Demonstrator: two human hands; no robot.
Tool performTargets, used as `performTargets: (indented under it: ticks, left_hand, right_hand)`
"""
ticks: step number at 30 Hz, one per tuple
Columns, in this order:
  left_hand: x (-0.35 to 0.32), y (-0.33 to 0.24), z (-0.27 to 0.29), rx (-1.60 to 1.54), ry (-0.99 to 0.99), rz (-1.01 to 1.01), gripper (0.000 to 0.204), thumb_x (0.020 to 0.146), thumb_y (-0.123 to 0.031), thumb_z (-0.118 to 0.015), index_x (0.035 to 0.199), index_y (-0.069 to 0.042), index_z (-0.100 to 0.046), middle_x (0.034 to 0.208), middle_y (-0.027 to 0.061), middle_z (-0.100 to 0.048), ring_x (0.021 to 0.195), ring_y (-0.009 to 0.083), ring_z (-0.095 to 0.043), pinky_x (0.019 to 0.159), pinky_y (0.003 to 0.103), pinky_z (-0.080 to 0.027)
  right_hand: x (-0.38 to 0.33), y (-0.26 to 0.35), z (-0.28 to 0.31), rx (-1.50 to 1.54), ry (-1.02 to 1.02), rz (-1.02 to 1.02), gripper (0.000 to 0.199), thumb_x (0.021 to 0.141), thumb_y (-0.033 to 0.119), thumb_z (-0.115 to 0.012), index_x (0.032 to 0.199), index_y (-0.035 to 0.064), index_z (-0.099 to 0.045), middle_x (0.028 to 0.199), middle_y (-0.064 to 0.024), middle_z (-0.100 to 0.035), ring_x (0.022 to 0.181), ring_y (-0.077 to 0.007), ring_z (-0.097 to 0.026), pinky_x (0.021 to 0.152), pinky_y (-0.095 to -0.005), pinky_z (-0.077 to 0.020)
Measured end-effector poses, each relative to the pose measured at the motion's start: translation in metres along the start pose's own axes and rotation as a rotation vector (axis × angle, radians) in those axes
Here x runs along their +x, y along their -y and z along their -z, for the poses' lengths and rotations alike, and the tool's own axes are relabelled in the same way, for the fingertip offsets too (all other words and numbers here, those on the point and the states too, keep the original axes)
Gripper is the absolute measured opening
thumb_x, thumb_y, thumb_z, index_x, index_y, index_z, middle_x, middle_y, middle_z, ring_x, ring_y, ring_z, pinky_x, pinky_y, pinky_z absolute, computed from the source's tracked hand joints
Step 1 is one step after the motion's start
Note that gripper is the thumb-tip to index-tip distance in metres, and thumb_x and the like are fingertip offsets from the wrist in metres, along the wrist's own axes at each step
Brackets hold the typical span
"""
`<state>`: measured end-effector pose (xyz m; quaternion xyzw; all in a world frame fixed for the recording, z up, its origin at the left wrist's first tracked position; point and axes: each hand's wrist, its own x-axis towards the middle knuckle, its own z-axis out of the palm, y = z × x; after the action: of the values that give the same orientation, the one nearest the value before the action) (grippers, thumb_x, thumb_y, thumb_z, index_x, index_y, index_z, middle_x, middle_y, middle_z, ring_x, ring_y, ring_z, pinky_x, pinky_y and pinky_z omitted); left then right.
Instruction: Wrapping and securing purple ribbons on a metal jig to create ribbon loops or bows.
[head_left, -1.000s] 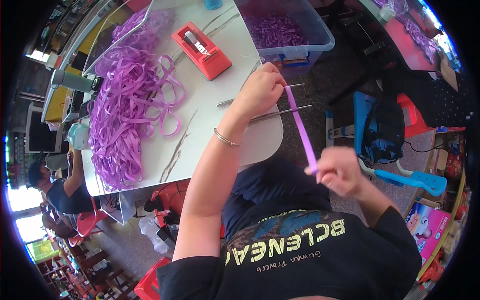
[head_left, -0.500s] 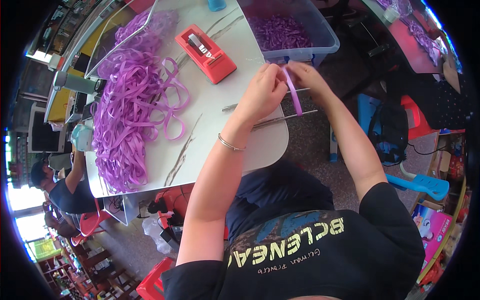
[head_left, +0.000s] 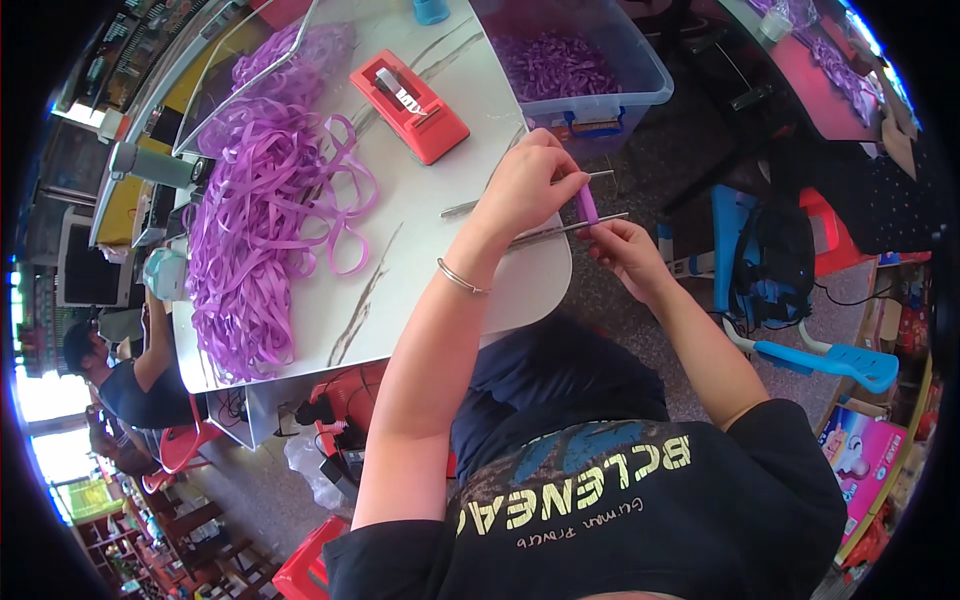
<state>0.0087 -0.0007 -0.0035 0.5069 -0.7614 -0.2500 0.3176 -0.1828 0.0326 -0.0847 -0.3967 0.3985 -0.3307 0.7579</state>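
Note:
Two thin metal rods (head_left: 540, 237) stick out past the table's right edge, side by side. A purple ribbon (head_left: 587, 206) is looped around them near their free ends. My left hand (head_left: 535, 183) is closed above the rods, its thumb and fingertips pinching at the ribbon's upper part. Below the nearer rod, my right hand (head_left: 628, 258) has its thumb and fingers pressed together at the ribbon's lower end; the bit between them is mostly hidden. A large tangled heap of purple ribbon (head_left: 250, 240) lies on the table to the left.
A red tape dispenser (head_left: 415, 110) stands on the white marbled table (head_left: 420, 290). Beyond the right edge is a clear plastic bin (head_left: 640, 75) holding many short purple pieces. A blue chair (head_left: 735, 235) with a black bag (head_left: 775, 255) is at right. Another person (head_left: 135, 385) sits at far left.
My right hand has come down from above the rods to below the nearer one. My left hand has shifted slightly down and right, and the ribbon now sits shorter around the rods.

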Motion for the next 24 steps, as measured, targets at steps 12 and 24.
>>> performTargets:
  ticks: [12,24]
  left_hand:
    - [0.000,-0.006,0.006,0.003,0.091,0.027,0.030,0.065,-0.026,-0.073,0.079,-0.001,-0.066,0.086,0.0091,-0.053,0.078,0.0218,-0.054,0.068,0.031,-0.044]
    - [-0.007,-0.005,0.002,0.062,0.010,-0.019,0.041,0.064,-0.026,-0.075,0.092,-0.001,-0.059,0.090,0.0109,-0.054,0.084,0.0229,-0.053,0.070,0.031,-0.045]
  right_hand:
    - [-0.028,0.022,-0.028,0.077,-0.147,-0.008,0.015,0.084,0.021,-0.061,0.090,0.0084,-0.060,0.081,0.0018,-0.061,0.073,-0.0050,-0.056,0.061,-0.0187,-0.0391]
    - [-0.027,0.012,-0.026,-0.026,-0.061,0.019,0.017,0.087,0.025,-0.055,0.088,0.0080,-0.059,0.069,0.0032,-0.058,0.061,-0.0021,-0.052,0.054,-0.0157,-0.0374]
